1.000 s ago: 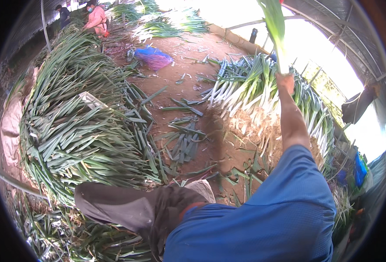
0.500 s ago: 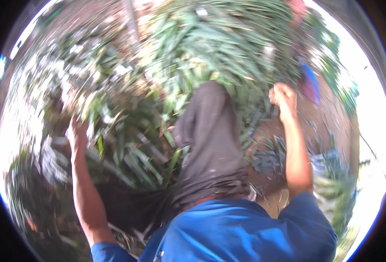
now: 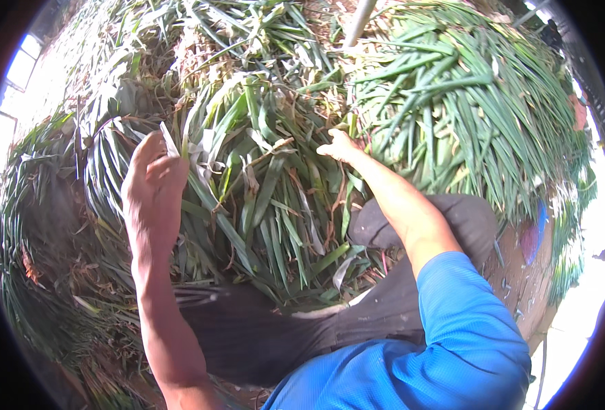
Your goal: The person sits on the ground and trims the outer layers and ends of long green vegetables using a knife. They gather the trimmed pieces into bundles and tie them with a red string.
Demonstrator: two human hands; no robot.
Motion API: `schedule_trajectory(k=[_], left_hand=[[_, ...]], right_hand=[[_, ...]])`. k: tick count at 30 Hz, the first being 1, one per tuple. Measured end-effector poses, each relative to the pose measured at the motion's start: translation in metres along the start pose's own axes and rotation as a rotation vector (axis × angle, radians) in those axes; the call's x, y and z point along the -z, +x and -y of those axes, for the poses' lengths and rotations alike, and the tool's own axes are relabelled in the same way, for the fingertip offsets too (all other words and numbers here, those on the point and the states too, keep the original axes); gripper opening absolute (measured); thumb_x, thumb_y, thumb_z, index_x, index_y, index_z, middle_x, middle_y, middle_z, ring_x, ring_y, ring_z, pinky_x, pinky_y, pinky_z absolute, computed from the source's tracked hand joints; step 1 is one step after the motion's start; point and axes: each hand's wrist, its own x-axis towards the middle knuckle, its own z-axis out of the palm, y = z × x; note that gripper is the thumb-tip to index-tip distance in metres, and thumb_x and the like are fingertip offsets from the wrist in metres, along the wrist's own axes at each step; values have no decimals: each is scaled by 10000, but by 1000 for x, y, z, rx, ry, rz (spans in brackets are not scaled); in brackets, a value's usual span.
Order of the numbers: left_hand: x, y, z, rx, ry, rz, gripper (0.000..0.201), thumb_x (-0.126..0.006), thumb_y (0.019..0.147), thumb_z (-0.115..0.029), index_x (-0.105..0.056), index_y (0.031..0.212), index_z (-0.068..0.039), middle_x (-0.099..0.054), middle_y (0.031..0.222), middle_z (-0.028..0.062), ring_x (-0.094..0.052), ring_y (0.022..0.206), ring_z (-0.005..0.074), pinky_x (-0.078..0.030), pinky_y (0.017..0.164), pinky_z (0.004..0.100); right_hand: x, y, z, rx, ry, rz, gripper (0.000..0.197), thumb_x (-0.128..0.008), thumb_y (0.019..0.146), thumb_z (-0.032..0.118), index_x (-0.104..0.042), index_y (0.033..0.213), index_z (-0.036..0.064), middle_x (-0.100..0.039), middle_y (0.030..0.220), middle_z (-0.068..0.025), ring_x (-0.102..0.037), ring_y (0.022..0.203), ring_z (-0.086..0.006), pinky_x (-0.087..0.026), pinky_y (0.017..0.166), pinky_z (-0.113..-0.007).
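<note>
My left hand (image 3: 155,167) is closed, its fingers curled in. A thin, pale, blade-like strip (image 3: 169,140) sticks up from its grip; whether it is a knife or a leaf I cannot tell. Farther right, my right hand (image 3: 340,147) reaches over the leaves with its fingers apart and nothing in them. Below and between the hands lies a heap of long green onion leaves (image 3: 268,184), mixed with dry, yellowed ones. A denser pile of green onions (image 3: 453,116) lies just beyond my right hand.
A grey pole (image 3: 360,24) rises at the far middle between the piles. More green onions (image 3: 29,205) lie at the left. My dark-trousered knee (image 3: 463,222) is bent beside the right pile, and a blue and purple thing (image 3: 535,232) lies on the brown floor (image 3: 514,280).
The view has swung left and grown sharper. My right hand has moved from the right side to over the middle leaves and its fingers have opened. The left hand now shows larger.
</note>
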Motion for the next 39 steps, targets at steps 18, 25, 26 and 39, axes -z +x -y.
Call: schedule_trajectory(k=[18, 25, 26, 39], left_hand=[[2, -13, 25, 118, -32, -17, 546, -669, 877, 27, -540, 1400, -58, -605, 1312, 109, -646, 1081, 176, -519, 972, 346], [-12, -6, 21, 81, 31, 30, 487, -706, 904, -56, -561, 1369, -58, -716, 1064, 114, -681, 975, 167, -526, 904, 314], [-14, -6, 19, 67, 79, 51, 466, -711, 902, -64, -578, 1349, -48, -725, 1033, 119, -691, 952, 173, -536, 885, 315], [-85, 10, 9, 23, 68, 522, 517, -714, 901, -307, -610, 1243, 67, -713, 960, 157, -681, 862, 185, -540, 777, 342]], right_hand=[[-79, 28, -8, -52, 197, -15, 316, -753, 776, 161, -650, 1004, -33, -705, 940, -166, -686, 767, -211, -523, 636, -373], [62, -9, 135, 206, 703, -57, 199, -741, 894, 199, -685, 1010, 48, -583, 704, 29, -520, 540, -70, -447, 485, -261], [57, -8, 142, 219, 781, -35, 211, -737, 915, 234, -686, 1013, 54, -581, 697, 29, -528, 527, -76, -451, 474, -256], [-13, -156, 253, 226, 1102, -142, 491, -501, 1034, 463, -689, 1058, 11, -716, 834, -98, -694, 752, -190, -562, 709, -341]])
